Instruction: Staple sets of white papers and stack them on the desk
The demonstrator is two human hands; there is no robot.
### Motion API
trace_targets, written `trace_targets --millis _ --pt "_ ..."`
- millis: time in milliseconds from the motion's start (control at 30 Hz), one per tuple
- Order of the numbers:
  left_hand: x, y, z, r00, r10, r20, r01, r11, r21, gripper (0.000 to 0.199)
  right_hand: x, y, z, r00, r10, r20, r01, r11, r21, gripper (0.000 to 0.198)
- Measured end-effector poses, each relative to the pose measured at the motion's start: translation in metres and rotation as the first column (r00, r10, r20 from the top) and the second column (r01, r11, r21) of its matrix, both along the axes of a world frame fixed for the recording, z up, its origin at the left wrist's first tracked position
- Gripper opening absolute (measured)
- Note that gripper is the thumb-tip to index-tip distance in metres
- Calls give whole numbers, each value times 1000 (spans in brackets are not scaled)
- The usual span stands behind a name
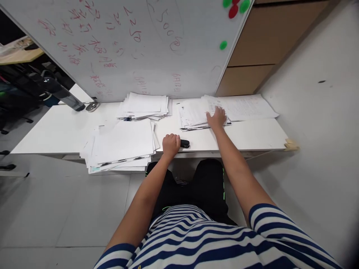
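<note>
My left hand (pixel 171 145) is closed around a black stapler (pixel 185 143) near the front edge of the desk. Only the stapler's rounded end shows; my fingers cover the rest. Over to the right, my right hand (pixel 217 118) lies with its fingers apart on a stack of printed papers (pixel 193 114). Beside that hand, a flat printed sheet (pixel 249 107) spreads toward the right end of the desk. Left of my left hand is a large, uneven pile of white papers (pixel 123 142), which overhangs the front edge. A smaller paper pile (pixel 147 105) sits behind it.
A whiteboard (pixel 126 48) with red writing and magnets stands along the back of the white desk (pixel 58 129). At the left are a dark bottle (pixel 63 91) and a small round metallic object (pixel 92 107). Cardboard boxes (pixel 269 33) stand behind, with a wall at right.
</note>
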State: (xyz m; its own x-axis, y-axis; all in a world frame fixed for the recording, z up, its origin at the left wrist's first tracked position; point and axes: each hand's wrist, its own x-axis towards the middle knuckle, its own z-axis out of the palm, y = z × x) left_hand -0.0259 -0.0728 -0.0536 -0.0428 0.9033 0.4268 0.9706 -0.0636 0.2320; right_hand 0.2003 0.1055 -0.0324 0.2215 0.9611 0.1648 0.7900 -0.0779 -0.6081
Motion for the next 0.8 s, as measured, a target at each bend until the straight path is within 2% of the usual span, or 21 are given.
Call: trace_targets --millis 167,267,400,500,633,800 --pt "-1 0 -2 1000 -8 -13 8 999 53 41 5 11 -8 999 -11 47 18 989 -147 65" --pt "-1 0 -1 1000 -3 -14 4 998 57 40 4 14 -2 997 -17 69 29 984 -178 63" --pt "-1 0 0 999 5 -44 -3 998 58 39 1 23 8 997 -70 40 77 973 -219 74" --pt "-1 1 -1 999 1 -34 1 998 55 39 -2 27 11 990 -93 106 114 969 -220 73" --pt "0 1 -1 1000 -5 3 5 999 48 39 -4 26 13 981 -52 186 92 973 -211 64" --pt "0 1 -1 1000 -6 8 5 999 45 40 -4 25 24 972 16 234 48 962 -268 56"
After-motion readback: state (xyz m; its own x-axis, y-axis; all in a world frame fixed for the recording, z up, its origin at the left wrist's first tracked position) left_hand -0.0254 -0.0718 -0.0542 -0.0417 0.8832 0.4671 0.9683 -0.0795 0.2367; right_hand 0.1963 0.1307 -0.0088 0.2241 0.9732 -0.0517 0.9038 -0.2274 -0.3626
